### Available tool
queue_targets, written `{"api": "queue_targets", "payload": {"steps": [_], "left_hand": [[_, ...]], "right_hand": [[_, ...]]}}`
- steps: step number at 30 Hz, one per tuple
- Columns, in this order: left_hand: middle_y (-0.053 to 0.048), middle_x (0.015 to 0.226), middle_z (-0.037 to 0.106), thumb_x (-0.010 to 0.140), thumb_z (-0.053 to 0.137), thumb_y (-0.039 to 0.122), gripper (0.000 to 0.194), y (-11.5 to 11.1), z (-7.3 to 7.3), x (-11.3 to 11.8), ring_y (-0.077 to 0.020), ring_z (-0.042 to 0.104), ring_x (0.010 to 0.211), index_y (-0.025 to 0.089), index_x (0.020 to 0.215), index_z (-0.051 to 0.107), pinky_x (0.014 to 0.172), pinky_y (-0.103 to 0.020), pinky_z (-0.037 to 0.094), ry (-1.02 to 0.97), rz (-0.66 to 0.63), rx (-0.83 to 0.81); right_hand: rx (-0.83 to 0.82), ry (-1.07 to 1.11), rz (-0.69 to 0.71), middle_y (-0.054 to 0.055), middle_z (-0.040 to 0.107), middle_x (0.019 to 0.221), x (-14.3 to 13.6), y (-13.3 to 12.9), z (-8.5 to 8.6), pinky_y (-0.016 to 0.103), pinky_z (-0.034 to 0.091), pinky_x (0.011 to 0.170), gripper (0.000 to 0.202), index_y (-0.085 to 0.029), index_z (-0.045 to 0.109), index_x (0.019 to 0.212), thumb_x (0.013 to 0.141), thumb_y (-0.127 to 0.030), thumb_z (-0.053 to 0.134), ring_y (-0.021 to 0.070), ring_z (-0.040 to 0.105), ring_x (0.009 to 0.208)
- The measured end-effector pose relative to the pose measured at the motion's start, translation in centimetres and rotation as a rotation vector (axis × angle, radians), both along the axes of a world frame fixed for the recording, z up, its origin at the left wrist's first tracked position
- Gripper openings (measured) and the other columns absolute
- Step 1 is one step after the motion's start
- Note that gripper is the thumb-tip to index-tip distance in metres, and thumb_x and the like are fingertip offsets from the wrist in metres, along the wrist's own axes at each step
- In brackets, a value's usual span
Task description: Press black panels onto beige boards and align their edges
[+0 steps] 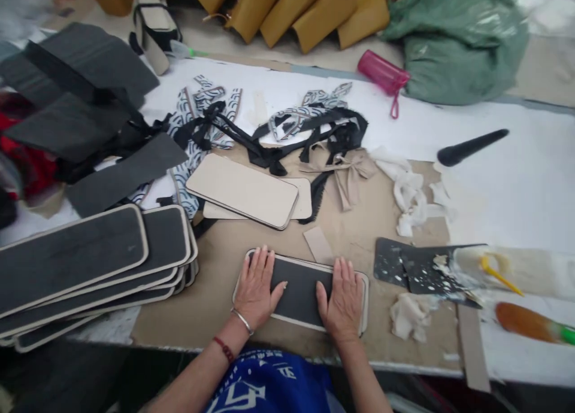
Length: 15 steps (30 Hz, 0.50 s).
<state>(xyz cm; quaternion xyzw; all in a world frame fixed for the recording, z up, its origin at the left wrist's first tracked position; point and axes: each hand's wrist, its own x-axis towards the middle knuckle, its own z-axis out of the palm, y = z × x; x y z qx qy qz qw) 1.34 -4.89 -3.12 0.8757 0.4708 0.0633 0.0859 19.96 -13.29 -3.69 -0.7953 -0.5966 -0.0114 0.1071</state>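
A dark rounded panel with a beige border (300, 290) lies flat on the brown board in front of me, with another pale edge showing under its right end. My left hand (257, 286) rests flat on its left part, fingers stretched out. On the right part my right hand (342, 296) is pressed down flat, fingers straight and thumb apart. Beyond the hands sit several beige rounded panels (242, 188) in a loose pile. A small beige strip (318, 244) touches the panel's far edge.
Bordered dark panels (72, 257) are stacked at the left. Fabric scraps (269, 152) lie across the middle back. To the right are a glue-spattered dark sheet (390, 263), a yellow-handled tool (501, 275), an orange-brown brush-like tool (523, 322) and a black tapered object (471, 148). A pink bottle (383, 72) lies behind.
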Motion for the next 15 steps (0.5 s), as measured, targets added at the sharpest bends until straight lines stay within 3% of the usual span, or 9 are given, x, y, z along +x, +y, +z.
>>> {"api": "queue_targets", "payload": {"steps": [5, 9, 12, 15], "left_hand": [[-0.023, 0.141, 0.028, 0.088, 0.034, 0.041, 0.063, 0.3, -1.1, -1.1, -0.0311, 0.021, 0.133, 0.005, 0.137, 0.019, 0.105, -0.051, 0.027, -0.099, 0.181, 0.055], [-0.026, 0.135, 0.036, 0.090, 0.028, 0.036, 0.056, 0.3, -2.3, -3.8, -0.0305, 0.028, 0.130, 0.000, 0.133, 0.027, 0.103, -0.048, 0.033, -0.132, 0.253, 0.071], [-0.020, 0.133, 0.043, 0.090, 0.027, 0.031, 0.046, -0.1, -3.0, -5.2, -0.0280, 0.035, 0.127, 0.007, 0.128, 0.037, 0.102, -0.048, 0.035, -0.161, 0.196, 0.048], [-0.020, 0.130, 0.046, 0.090, 0.028, 0.028, 0.042, -0.4, -2.5, -5.4, -0.0272, 0.038, 0.125, 0.008, 0.124, 0.041, 0.101, -0.047, 0.037, -0.204, 0.179, 0.064]], "right_hand": [[0.184, 0.122, -0.089, 0.019, 0.036, 0.135, 0.6, -0.5, -0.1, 0.049, 0.028, 0.101, 0.060, -0.007, 0.017, 0.138, 0.089, -0.037, 0.034, 0.0267, 0.025, 0.129], [0.348, 0.165, -0.341, 0.020, 0.050, 0.119, 2.3, -2.9, 0.3, 0.046, 0.037, 0.093, 0.046, -0.007, 0.039, 0.126, 0.090, -0.034, 0.030, 0.0269, 0.042, 0.115], [0.198, 0.125, -0.382, 0.017, 0.059, 0.097, 3.1, -5.4, 0.3, 0.044, 0.040, 0.084, 0.042, -0.009, 0.053, 0.111, 0.089, -0.034, 0.029, 0.0272, 0.052, 0.096], [0.000, 0.082, -0.349, 0.017, 0.061, 0.088, 3.0, -7.1, 0.3, 0.043, 0.041, 0.078, 0.045, -0.008, 0.057, 0.108, 0.087, -0.032, 0.025, 0.0284, 0.055, 0.084]]}}
